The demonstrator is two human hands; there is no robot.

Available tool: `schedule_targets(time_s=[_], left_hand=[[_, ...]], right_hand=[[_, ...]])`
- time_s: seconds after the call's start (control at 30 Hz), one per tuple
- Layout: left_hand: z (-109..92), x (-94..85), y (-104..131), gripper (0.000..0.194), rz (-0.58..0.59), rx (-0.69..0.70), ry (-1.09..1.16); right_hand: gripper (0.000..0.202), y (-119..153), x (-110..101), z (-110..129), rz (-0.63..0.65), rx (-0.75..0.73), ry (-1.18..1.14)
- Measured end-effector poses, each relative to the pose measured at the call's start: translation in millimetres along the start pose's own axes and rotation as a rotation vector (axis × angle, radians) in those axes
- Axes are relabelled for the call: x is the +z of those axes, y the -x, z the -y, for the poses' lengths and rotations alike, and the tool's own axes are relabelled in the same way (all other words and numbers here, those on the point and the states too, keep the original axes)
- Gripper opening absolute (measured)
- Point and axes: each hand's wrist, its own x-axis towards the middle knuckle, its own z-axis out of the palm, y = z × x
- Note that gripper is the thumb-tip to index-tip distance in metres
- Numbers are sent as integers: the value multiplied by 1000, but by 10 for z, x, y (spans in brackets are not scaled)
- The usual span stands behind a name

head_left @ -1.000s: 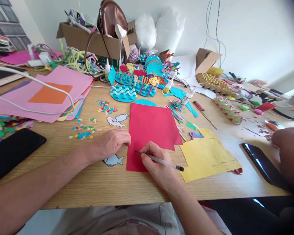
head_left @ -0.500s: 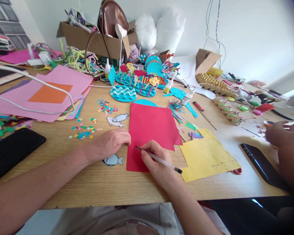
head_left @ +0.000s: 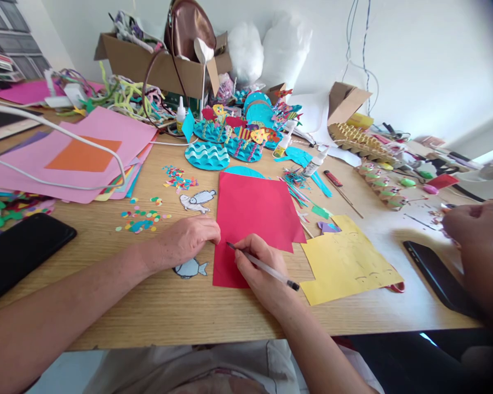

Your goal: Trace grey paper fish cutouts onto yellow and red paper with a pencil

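My right hand point(head_left: 261, 262) is closed around a clear pen with a dark end cap point(head_left: 271, 269), its tip touching a sheet of red paper point(head_left: 257, 210). My left hand point(head_left: 193, 238) has its fingers curled together on the left edge of this sheet; the thumb is hidden. Just below the left hand lies a grey-blue paper fish point(head_left: 190, 268), partly covered by it. Two more pale fish cutouts point(head_left: 198, 201) lie above that hand. A cut sheet of yellow paper point(head_left: 347, 262) with pen marks is to the right of the red sheet.
Phones lie at left point(head_left: 27, 254) and right point(head_left: 439, 279). Paper confetti point(head_left: 143, 220) is scattered left of the fish. Blue fish-themed crafts point(head_left: 246, 145) and glue bottles point(head_left: 314, 163) stand behind. Pink sheets point(head_left: 119, 128) lie under a white cable point(head_left: 66, 131). Another person's hand point(head_left: 476, 230) is at far right.
The pen tip has shifted very slightly up and left on the red paper, and its capped end has swung left. My left hand stays put. The other person's hand has moved a little.
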Motion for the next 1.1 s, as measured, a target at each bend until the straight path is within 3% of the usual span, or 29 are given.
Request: schedule_targets(time_s=[0.4,1.1], left_hand=[[-4,-3,-15,34,-27,33,-1],[-3,-11,-9,34,-19,21,-4]], right_hand=[[9,52,-57,53,80,88,-105],[9,46,-50,49,57,58,-91]])
